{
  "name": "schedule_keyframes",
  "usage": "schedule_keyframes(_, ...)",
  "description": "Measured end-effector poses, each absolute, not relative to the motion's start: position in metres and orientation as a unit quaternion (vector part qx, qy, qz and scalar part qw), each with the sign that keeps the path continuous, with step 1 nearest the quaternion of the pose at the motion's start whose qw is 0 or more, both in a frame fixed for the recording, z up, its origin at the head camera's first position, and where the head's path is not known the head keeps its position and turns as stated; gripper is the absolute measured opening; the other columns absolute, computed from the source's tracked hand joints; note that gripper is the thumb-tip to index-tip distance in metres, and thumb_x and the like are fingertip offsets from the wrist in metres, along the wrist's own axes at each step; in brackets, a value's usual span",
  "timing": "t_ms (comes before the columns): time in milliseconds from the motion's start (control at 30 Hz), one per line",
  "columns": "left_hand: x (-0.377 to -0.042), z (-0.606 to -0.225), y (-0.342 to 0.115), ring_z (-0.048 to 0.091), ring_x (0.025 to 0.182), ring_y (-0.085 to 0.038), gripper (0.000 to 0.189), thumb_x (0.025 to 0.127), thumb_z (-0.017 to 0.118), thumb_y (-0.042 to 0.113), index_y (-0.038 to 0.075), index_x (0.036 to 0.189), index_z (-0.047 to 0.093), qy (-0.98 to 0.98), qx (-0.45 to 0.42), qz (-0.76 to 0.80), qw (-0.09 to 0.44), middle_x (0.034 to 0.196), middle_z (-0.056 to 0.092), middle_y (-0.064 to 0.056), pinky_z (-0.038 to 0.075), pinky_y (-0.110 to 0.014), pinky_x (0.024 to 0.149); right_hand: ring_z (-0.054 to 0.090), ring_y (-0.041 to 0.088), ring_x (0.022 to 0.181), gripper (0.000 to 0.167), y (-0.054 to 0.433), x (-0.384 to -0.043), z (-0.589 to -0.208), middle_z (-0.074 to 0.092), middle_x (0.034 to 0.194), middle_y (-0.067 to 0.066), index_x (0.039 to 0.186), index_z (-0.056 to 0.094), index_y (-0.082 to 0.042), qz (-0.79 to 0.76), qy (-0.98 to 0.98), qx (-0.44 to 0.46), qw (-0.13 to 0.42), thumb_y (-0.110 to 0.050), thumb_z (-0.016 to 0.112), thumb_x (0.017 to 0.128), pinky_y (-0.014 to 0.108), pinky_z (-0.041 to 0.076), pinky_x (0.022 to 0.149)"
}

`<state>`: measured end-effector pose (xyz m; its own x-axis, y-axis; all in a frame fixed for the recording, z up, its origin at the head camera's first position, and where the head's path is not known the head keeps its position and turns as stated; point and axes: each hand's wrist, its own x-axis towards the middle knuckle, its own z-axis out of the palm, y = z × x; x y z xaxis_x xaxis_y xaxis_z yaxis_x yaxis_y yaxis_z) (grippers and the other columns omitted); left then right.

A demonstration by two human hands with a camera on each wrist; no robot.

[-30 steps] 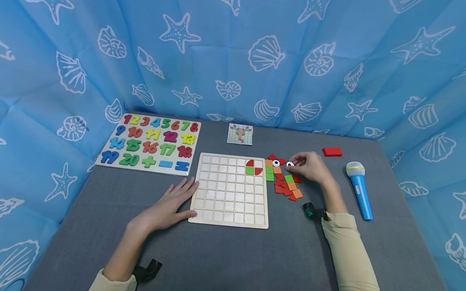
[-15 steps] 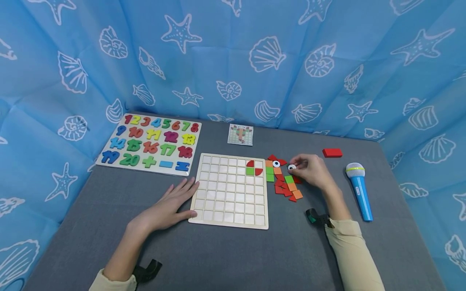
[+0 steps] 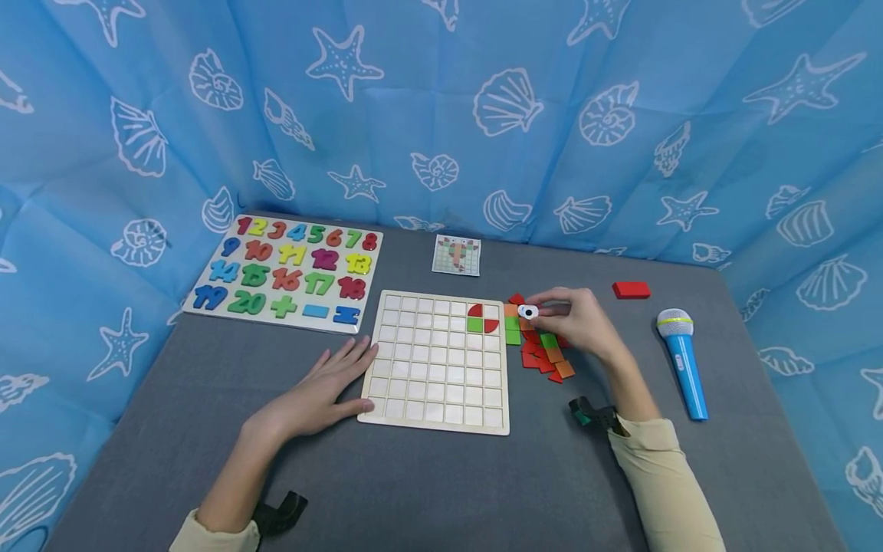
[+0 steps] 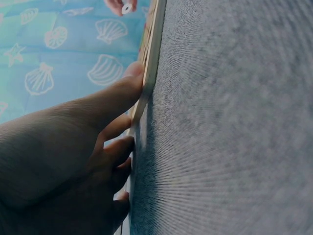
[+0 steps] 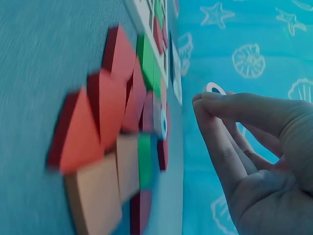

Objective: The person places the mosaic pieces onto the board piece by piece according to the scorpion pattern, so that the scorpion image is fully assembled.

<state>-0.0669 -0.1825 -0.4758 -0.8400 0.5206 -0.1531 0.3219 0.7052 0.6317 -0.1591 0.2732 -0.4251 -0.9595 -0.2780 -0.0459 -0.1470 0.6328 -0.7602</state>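
My right hand (image 3: 576, 318) pinches a round white eye piece with a black pupil (image 3: 530, 312) between thumb and fingertips, held up above the loose tiles. In the right wrist view this eye piece (image 5: 213, 88) shows edge-on. A second eye piece (image 5: 163, 123) lies among the tiles, mostly covered by the held one in the head view. My left hand (image 3: 320, 391) lies with fingers spread along the left edge of the wooden grid board (image 3: 428, 372), thumb on its lower corner. One green square (image 3: 475, 325) and two red quarter-round pieces sit in the board's upper right cells.
Red, orange and green tiles (image 3: 541, 356) lie just right of the board. A small pattern card (image 3: 456, 254) is behind it, and a number puzzle (image 3: 283, 276) stands at the back left. Farther right are a red block (image 3: 631, 290) and a blue toy microphone (image 3: 683, 364).
My right hand first drew the eye piece slightly right, then carried it left over the other eye piece. The left hand and the board have stayed put.
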Motion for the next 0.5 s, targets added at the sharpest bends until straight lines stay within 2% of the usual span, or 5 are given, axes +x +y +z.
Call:
schedule_keyframes(233, -0.067, -0.478, -0.183, 0.014, 0.171, -0.042, 0.091, 0.102, 0.067, 0.06, 0.022, 0.174, 0.027, 0.909, 0.231, 0.308, 0.162, 0.183, 0.022, -0.012, 0.009, -0.076, 0.133, 0.08, 0.039, 0.108, 0.032, 0.243, -0.161, -0.426, 0.073, 0.129, 0.025, 0.128, 0.077, 0.001, -0.445, 0.879, -0.146, 0.092, -0.003, 0.079, 0.096, 0.016, 0.061, 0.079)
schedule_keyframes(367, -0.068, -0.48, -0.182, 0.013, 0.172, -0.04, 0.091, 0.102, 0.072, 0.051, 0.02, 0.174, 0.026, 0.913, 0.22, 0.298, 0.171, 0.183, 0.02, -0.01, 0.008, -0.072, 0.135, 0.079, 0.037, 0.107, 0.032, 0.227, -0.166, -0.429, 0.075, 0.126, 0.024, 0.129, 0.078, 0.0, -0.45, 0.871, -0.169, 0.1, -0.003, 0.078, 0.097, 0.016, 0.06, 0.078)
schedule_keyframes(500, -0.068, -0.479, -0.181, 0.011, 0.173, -0.038, 0.091, 0.102, 0.073, 0.047, 0.019, 0.174, 0.026, 0.914, 0.211, 0.296, 0.183, 0.184, 0.018, -0.009, 0.006, -0.07, 0.136, 0.079, 0.036, 0.107, 0.032, 0.211, -0.173, -0.432, 0.077, 0.124, 0.024, 0.13, 0.077, 0.0, -0.442, 0.871, -0.183, 0.112, -0.004, 0.078, 0.098, 0.023, 0.061, 0.079)
